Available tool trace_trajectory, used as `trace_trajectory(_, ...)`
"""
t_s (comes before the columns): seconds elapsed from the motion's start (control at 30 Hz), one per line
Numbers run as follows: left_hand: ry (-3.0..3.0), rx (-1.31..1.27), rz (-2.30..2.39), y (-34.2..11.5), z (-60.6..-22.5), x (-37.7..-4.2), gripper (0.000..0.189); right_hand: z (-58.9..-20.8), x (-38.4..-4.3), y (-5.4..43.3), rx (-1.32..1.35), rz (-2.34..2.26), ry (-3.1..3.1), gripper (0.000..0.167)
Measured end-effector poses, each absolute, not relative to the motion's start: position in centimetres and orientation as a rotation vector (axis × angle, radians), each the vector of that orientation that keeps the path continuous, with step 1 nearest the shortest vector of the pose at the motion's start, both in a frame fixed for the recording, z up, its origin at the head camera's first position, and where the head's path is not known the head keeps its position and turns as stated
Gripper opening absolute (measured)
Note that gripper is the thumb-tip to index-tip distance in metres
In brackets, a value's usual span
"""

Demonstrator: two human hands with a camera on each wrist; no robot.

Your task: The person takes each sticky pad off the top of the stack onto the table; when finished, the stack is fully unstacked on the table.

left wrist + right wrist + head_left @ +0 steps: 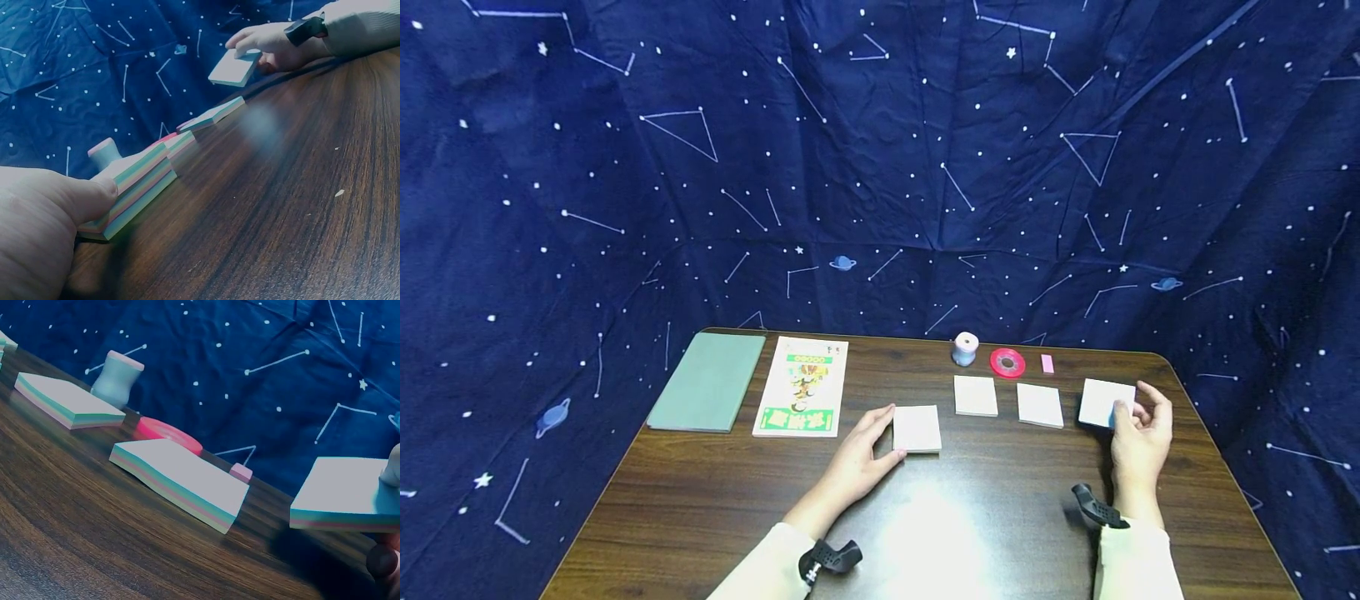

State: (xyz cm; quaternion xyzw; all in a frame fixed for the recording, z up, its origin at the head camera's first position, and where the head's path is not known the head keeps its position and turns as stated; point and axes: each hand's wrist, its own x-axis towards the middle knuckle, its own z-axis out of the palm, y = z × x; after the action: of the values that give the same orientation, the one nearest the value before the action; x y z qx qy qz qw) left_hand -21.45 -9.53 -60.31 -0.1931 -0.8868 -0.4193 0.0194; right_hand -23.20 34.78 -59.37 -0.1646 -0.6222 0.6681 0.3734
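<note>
Pinching a white-topped paper pad (1099, 401) with the thumb on its upper face, the right hand (1142, 440) holds it raised over the right side of the table (1000, 483), a dark shadow below. The left hand (856, 460) grips the left edge of a thick paper stack (917, 428) lying on the table, thumb at the near corner, fingers at the far one; how firmly, I cannot tell. Coloured layers show along its sides.

Between the hands and a little farther back lie two more pads, a left pad (975, 395) and a right pad (1040, 405), well apart from the stack. Behind them stand a waisted pale-blue object (965, 350), a red ring-shaped disc (1007, 362) and a small pink block (1047, 363). Farther left lie a printed booklet (805, 385) and a green folder-like item (707, 382) beside it. A star-patterned navy cloth (880, 183) hangs behind.
</note>
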Motion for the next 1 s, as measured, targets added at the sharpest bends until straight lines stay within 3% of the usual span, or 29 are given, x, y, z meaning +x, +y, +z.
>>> trace_trajectory(0.37, -2.741, -0.600, -1.308, -9.49, -60.22, -21.31, 0.076, -59.48, -22.66, 35.10, -0.598, 1.324, -1.968, 0.042)
trace_trajectory(0.63, -2.745, -0.601, -1.316, -9.41, -60.16, -21.35, 0.076, -59.21, -22.51, 35.14, -0.729, 1.253, -2.105, 0.051)
trace_trajectory(1.0, -2.755, -0.586, -1.323, -9.40, -59.98, -21.27, 0.076, -59.54, -22.64, 35.31, -0.708, 1.110, -2.204, 0.050)
